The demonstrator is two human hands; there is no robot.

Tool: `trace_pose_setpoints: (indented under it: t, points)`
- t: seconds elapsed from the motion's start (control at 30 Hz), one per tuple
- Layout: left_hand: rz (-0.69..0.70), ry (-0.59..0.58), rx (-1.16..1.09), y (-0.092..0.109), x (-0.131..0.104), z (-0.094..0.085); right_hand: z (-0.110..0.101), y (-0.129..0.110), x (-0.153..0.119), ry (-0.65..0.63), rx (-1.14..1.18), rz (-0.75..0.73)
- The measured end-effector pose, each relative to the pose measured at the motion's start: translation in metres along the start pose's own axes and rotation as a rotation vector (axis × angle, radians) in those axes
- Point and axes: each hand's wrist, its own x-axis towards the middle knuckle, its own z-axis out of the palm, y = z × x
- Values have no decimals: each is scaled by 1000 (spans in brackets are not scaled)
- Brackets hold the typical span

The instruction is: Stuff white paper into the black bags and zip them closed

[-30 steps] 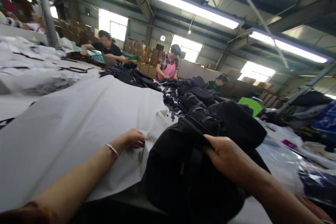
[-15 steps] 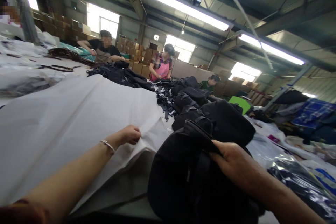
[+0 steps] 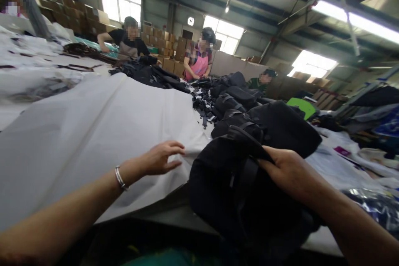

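A black bag [image 3: 224,187], soft and sagging, hangs at the table's front edge. My right hand [image 3: 286,168] is closed on its upper rim, thumb and fingers pinching the fabric. My left hand [image 3: 163,158] is open, fingers apart, just over the white sheet [image 3: 102,133] that covers the table; whether its fingertips touch the sheet I cannot tell. Behind the held bag lies another black bag [image 3: 283,129] on its side. Further back, more black bags [image 3: 237,95] sit in a row.
Small black buckles and straps [image 3: 204,108] are strewn mid-table. Black fabric pieces [image 3: 149,75] lie at the far edge. Clear plastic packaging [image 3: 370,203] is on the right, near a green panel [image 3: 301,108]. Three co-workers stand across the table, including a person in a pink apron [image 3: 199,66].
My left hand has let go of the white sheet's edge and opened its fingers. The sheet lies flatter. The view has tilted down; my right hand keeps its hold on the bag.
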Motion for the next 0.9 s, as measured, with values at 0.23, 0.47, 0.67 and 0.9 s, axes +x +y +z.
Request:
trace_pose_setpoints:
  t: [0.23, 0.47, 0.67, 0.9]
  points:
    - [98, -273, 61, 17, -37, 34, 3, 6, 0, 42, -32, -28]
    - [25, -181, -269, -12, -33, 26, 6, 9, -1, 56, -24, -29]
    - [-50, -102, -284, -14, -34, 29, 5, 1, -2, 36, -35, -26]
    - [-9, -88, -71, -5, -39, 30, 8, -7, -1, 4, -23, 4]
